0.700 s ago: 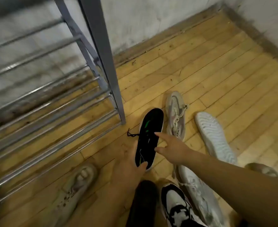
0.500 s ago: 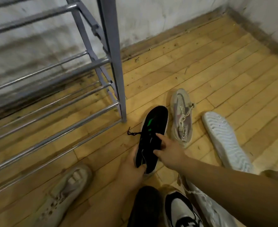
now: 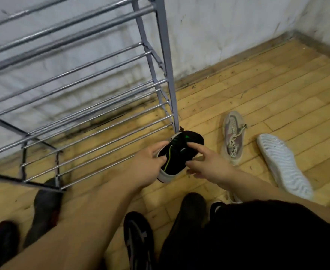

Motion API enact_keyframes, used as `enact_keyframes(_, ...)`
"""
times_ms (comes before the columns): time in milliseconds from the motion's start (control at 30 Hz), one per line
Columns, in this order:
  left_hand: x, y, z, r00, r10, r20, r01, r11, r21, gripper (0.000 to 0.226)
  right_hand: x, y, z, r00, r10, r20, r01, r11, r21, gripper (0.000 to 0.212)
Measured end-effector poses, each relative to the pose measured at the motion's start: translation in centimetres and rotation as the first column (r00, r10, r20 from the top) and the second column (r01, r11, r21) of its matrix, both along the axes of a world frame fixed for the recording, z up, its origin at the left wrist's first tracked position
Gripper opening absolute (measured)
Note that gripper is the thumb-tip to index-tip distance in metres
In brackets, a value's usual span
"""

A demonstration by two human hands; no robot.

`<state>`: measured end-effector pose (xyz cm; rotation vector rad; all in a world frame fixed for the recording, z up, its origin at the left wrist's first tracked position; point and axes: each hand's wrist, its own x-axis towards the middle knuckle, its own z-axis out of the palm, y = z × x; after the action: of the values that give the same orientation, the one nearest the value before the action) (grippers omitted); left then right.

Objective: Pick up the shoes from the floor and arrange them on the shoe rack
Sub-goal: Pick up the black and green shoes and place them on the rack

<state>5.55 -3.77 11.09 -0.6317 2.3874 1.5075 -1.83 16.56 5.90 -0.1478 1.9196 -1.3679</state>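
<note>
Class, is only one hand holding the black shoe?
No, the left hand and the right hand both grip the black shoe.

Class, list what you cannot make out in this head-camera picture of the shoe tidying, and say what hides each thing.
- Black shoe, head view: its middle is partly covered by the left hand and right hand.
- White shoe: it lies sole up, so its upper is hidden.
- Dark shoes, bottom left: too blurred for detail.
- Shoe rack: top and left side cut off by the frame edges.
</note>
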Motion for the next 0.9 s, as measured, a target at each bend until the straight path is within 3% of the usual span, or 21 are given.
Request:
enact_keyframes(200,8.5,-1.9,-0.3,0.973,0.226,0.051,-0.228,0.973,0.022,0.049,1.8,0.2,0.0,0.962,0.244,-0.123,-0.222,0.96,0.17,0.064)
enact_keyframes(333,12.8,-1.5,-3.9,0.879,0.461,0.122,-0.473,0.874,0.109,0.044,2.9,0.4,-4.5,0.868,0.496,-0.038,-0.438,0.797,0.416,0.083)
enact_keyframes(433,14.8,-1.5,-6.3,0.826,0.548,0.128,-0.562,0.816,0.133,0.048,4.0,0.2,-7.5,0.824,0.562,0.076,-0.527,0.708,0.47,0.083)
enact_keyframes(500,15.4,-1.6,-7.7,0.818,0.558,0.138,-0.574,0.807,0.136,0.052,4.5,0.1,-9.1,0.799,0.598,0.055,-0.533,0.663,0.527,0.079)
enact_keyframes(600,15.4,-1.6,-9.5,0.808,0.568,0.155,-0.589,0.787,0.183,0.051,4.2,0.2,-10.7,0.839,0.542,0.047,-0.471,0.679,0.564,0.075)
enact_keyframes(667,14.9,-1.5,-10.3,0.796,0.587,0.147,-0.604,0.761,0.235,0.051,3.0,0.4,-10.2,0.909,0.415,0.032,-0.364,0.757,0.542,0.067)
enact_keyframes(733,13.9,-1.5,-10.9,0.777,0.613,0.143,-0.626,0.727,0.282,0.051,0.7,0.7,-8.1,0.977,0.199,-0.08,-0.135,0.862,0.489,0.048)
enact_keyframes(833,12.3,-1.5,-11.4,0.753,0.639,0.16,-0.655,0.699,0.289,0.05,-3.1,1.3,-3.9,0.973,-0.115,-0.198,0.176,0.93,0.323,0.038)
enact_keyframes(900,11.6,-1.3,-11.4,0.737,0.654,0.168,-0.67,0.678,0.3,0.048,-4.1,1.1,-2.7,0.978,-0.095,-0.185,0.147,0.945,0.293,0.047)
